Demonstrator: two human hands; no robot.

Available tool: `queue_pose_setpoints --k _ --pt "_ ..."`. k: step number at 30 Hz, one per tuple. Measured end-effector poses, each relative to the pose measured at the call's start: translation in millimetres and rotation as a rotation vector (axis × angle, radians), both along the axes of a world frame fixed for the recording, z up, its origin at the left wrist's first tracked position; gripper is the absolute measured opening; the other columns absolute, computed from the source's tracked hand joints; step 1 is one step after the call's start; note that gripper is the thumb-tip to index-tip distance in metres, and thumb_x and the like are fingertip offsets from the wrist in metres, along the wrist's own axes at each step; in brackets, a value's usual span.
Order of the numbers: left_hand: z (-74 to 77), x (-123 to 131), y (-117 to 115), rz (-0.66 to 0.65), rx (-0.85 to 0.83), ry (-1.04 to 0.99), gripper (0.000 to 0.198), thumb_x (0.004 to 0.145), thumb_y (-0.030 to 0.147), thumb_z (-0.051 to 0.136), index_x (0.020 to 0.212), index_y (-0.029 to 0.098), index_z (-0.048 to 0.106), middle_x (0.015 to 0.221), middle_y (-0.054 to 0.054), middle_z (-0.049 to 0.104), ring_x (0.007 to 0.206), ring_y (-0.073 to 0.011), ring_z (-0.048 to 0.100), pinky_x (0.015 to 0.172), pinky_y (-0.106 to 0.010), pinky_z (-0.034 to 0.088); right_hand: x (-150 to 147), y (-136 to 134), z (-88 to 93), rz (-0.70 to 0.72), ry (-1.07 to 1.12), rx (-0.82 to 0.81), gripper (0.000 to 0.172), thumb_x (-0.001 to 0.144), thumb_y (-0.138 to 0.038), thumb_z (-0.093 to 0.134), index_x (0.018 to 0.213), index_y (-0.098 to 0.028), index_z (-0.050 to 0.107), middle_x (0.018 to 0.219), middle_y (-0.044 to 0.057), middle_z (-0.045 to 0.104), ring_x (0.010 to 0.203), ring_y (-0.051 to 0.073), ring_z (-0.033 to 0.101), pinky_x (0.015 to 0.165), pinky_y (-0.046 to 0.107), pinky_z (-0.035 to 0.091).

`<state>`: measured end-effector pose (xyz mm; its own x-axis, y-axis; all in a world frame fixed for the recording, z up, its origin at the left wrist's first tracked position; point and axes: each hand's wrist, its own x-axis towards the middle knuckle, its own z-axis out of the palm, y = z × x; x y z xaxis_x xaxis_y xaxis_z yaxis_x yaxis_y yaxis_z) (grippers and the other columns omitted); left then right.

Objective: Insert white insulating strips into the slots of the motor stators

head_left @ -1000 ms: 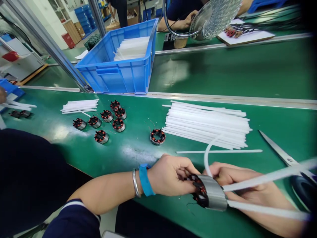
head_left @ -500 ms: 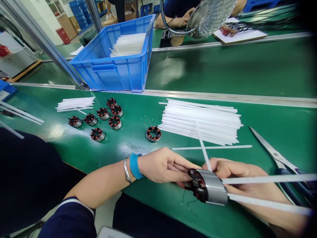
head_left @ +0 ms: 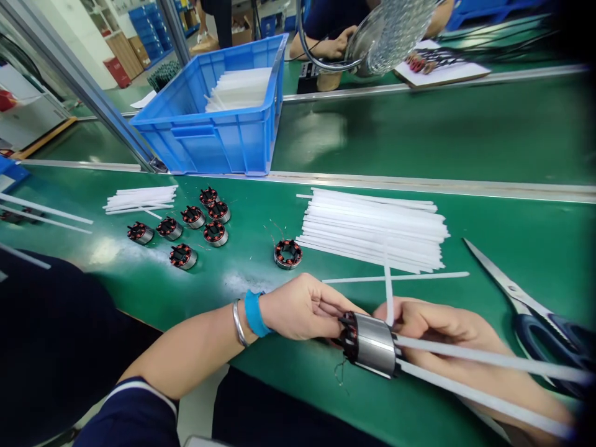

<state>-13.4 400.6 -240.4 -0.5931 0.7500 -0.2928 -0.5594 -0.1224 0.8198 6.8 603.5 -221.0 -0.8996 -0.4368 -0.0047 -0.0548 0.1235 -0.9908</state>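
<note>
Since half a second ago the stator [head_left: 370, 344] has slid a little leftward, closer to our left hand [head_left: 302, 307], and the short white strip [head_left: 388, 282] rising from its top, which leaned to the left then, now stands nearly upright. Our left fingers [head_left: 342, 310] are drawn narrow, their tips pressed to the stator's dark wound face, though we cannot tell just what they pinch there. Our right hand [head_left: 437, 329] lies behind and under the steel ring, its fingers curled close to hold it just above the table [head_left: 512, 236]. The stator thus sits between the two sets of fingers, on its side. Two long white strips [head_left: 488, 361] run out of it across our right palm and away to the right. Just beyond the right fingers one loose strip [head_left: 395, 277] lies flat, and past it a broad pile of strips [head_left: 372, 230]. Right of those fingers lie scissors [head_left: 535, 310] with blue handles. Beyond the left fingers a lone stator [head_left: 287, 254] rests on the table, and farther left a cluster of smaller stators [head_left: 195, 223] beside a small bundle of short strips [head_left: 139, 198]. Well beyond all this stands a blue crate [head_left: 209, 130] holding more strips. Across the belt another person's hand [head_left: 333, 46] rests near a round magnifier lamp [head_left: 395, 28].
</note>
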Motion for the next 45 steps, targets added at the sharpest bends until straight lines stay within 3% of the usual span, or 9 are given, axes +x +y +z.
queue_pose_setpoints --k 3,7,15,18,21,25,31,37,45 --pt "8.1 -6.3 -6.0 0.051 0.047 0.043 0.039 0.062 0.004 0.066 0.100 0.012 0.068 0.083 -0.007 0.069 0.070 -0.0111 0.064 0.069 -0.021 0.053 -12.6 7.3 -7.0 0.044 0.082 0.143 0.026 0.082 -0.039 0.054 0.066 -0.019 0.060 0.069 0.007 0.065 0.060 0.016 0.061 0.052 0.024 0.049" --pt "19.1 -14.1 -13.0 0.130 0.131 0.067 0.043 0.069 0.014 0.068 0.111 0.017 0.062 0.090 -0.009 0.067 0.078 -0.0192 0.065 0.068 -0.033 0.057 -35.1 6.6 -32.6 -0.116 0.540 0.452 0.026 0.084 -0.035 0.049 0.097 -0.017 0.062 0.104 0.015 0.062 0.099 0.029 0.056 0.085 0.047 0.046" --pt "13.1 -12.6 -7.8 0.175 0.142 -0.072 0.042 0.063 0.013 0.069 0.104 0.014 0.065 0.084 -0.009 0.067 0.067 -0.0176 0.064 0.060 -0.032 0.057 -33.4 2.6 -44.5 -0.192 0.657 0.433 0.016 0.082 -0.028 0.048 0.082 -0.020 0.062 0.091 0.010 0.064 0.087 0.028 0.058 0.078 0.048 0.046" --pt "12.2 -11.5 -5.6 0.204 0.058 -0.045 0.045 0.061 0.007 0.071 0.105 0.018 0.065 0.088 -0.007 0.067 0.066 -0.0143 0.064 0.061 -0.031 0.057 -25.9 29.2 -22.2 -0.258 0.576 0.338 0.009 0.080 -0.026 0.052 0.078 -0.022 0.060 0.078 0.006 0.063 0.071 0.020 0.060 0.065 0.033 0.051" --pt "12.0 -10.7 -4.7 0.232 -0.056 0.049 0.044 0.061 0.007 0.073 0.103 0.015 0.065 0.087 -0.007 0.067 0.066 -0.0122 0.063 0.063 -0.028 0.057 -17.1 51.8 7.2 -0.060 0.365 0.242 0.008 0.079 -0.025 0.056 0.075 -0.023 0.062 0.061 0.001 0.059 0.050 0.014 0.053 0.044 0.024 0.043" --pt "11.5 -8.9 -2.1 0.258 -0.120 0.134 0.030 0.063 0.012 0.074 0.092 0.011 0.066 0.085 -0.008 0.068 0.070 -0.0144 0.064 0.062 -0.024 0.056 -7.3 46.2 29.2 0.012 0.349 0.159 0.015 0.081 -0.028 0.055 0.072 -0.022 0.065 0.063 0.003 0.059 0.052 0.013 0.052 0.045 0.023 0.041" --pt "12.2 -6.2 -0.3 0.172 -0.139 0.161 0.032 0.071 0.016 0.064 0.102 0.014 0.060 0.063 -0.002 0.064 0.046 -0.0122 0.059 0.050 -0.025 0.053 3.6 2.8 5.8 -0.064 0.416 0.121 0.016 0.083 -0.023 0.050 0.084 -0.021 0.067 0.078 0.005 0.063 0.068 0.016 0.058 0.060 0.026 0.046" --pt "15.5 -6.5 -5.4 0.104 -0.057 0.193 0.046 0.075 0.013 0.056 0.121 0.021 0.055 0.107 -0.006 0.063 0.092 -0.0148 0.060 0.080 -0.022 0.048 5.7 -2.8 -7.1 -0.069 0.216 -0.008 0.013 0.086 -0.027 0.052 0.084 -0.021 0.063 0.088 0.004 0.059 0.080 0.017 0.057 0.069 0.027 0.046" --pt "11.3 4.9 3.6 0.133 -0.229 0.408 0.051 0.079 0.017 0.053 0.129 0.014 0.046 0.120 -0.013 0.057 0.102 -0.0202 0.058 0.088 -0.029 0.048 -1.2 0.4 -21.6 -0.141 -0.004 0.050 0.020 0.079 -0.040 0.059 0.077 -0.020 0.063 0.075 0.004 0.062 0.068 0.018 0.057 0.063 0.027 0.044"
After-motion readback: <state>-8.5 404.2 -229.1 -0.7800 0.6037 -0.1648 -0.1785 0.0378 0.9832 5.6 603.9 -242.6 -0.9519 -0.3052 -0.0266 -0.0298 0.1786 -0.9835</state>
